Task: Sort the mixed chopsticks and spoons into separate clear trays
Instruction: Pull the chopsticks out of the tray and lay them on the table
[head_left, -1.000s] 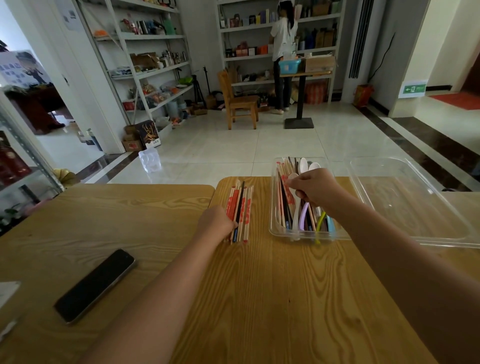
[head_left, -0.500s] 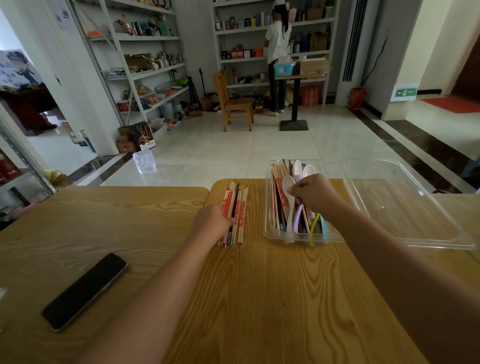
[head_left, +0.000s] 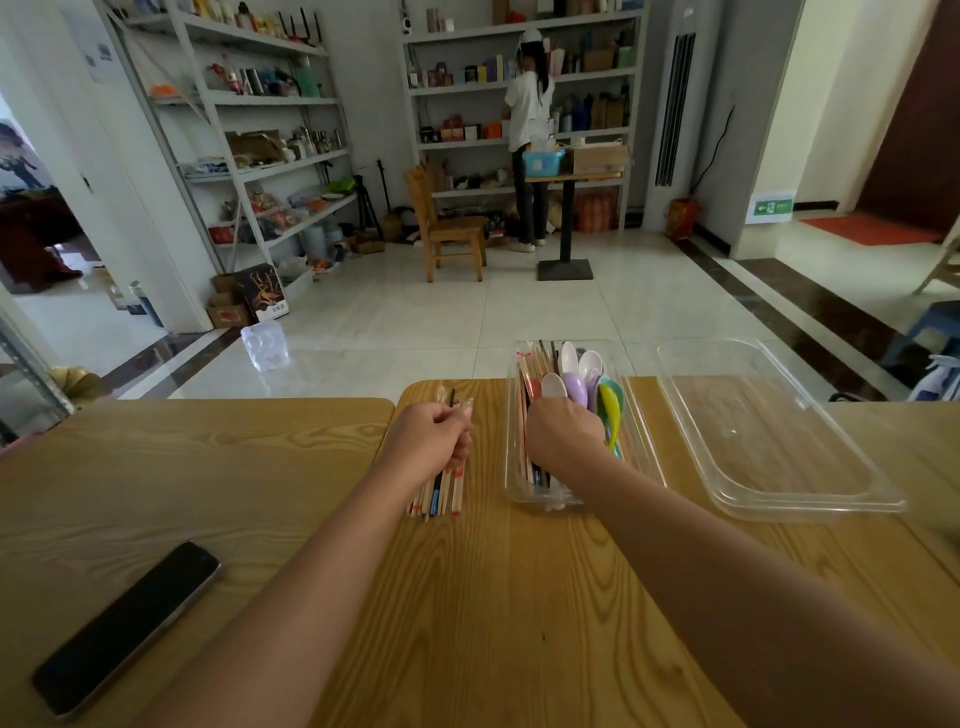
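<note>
The wooden tabletop (head_left: 493, 613) is carrying everything (it is really two boards butting side by side). An empty tray (head_left: 841, 467) is sitting toward the right edge, its far end jutting past the far edge. Just left of it, not touching, a narrower tray (head_left: 647, 457) is lying lengthwise and also jutting past the far edge. It is holding chopsticks (head_left: 531, 371) along its left wall and spoons (head_left: 577, 388) (white, lilac, green, yellow) along its right.

A dark phone (head_left: 130, 626) is lying flat near the near left corner.

The right grip (head_left: 563, 434) is reaching into the narrower tray, fingers curling down among the pieces. Whether it is grasping anything cannot be told, since the knuckles are hiding the fingertips.

The left grip (head_left: 431, 439) is clenching around a bundle (head_left: 441, 493) of more chopsticks. The bundle is resting on the bare wood just left of the narrower tray, its ends poking out beyond the fist on both sides.
</note>
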